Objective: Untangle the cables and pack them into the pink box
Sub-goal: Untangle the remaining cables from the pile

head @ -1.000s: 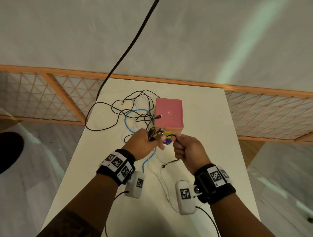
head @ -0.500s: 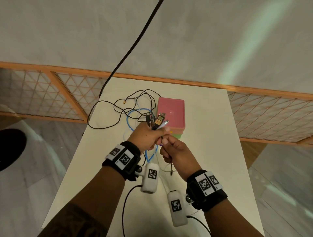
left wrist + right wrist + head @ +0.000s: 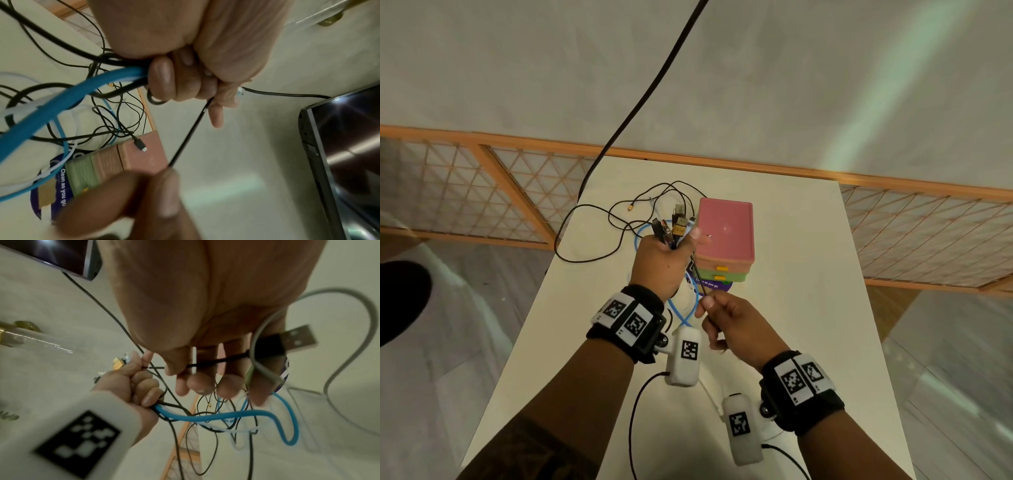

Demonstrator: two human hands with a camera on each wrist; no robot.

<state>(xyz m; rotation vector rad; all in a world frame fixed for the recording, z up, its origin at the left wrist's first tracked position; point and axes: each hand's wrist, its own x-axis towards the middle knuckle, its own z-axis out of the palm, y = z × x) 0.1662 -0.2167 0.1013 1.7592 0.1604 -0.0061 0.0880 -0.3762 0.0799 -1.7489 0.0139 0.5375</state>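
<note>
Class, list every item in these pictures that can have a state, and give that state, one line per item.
pink box: lid on, stacked on a green box, nothing packed yet
bundle of cable ends: gripped, plugs sticking up
thin black cable: stretched taut between both hands
blue cable: looped, still tangled with others
left hand: fist around the bundle
right hand: pinching the thin black cable

At frame centre the left hand point(image 3: 659, 263) grips a bundle of cable plugs point(image 3: 674, 224), their ends fanned upward just left of the pink box point(image 3: 726, 233). Below it, the right hand point(image 3: 736, 325) pinches a thin black cable point(image 3: 698, 274) stretched taut between both hands. More loose cables point(image 3: 619, 219) lie on the white bench point(image 3: 808, 308).
</note>
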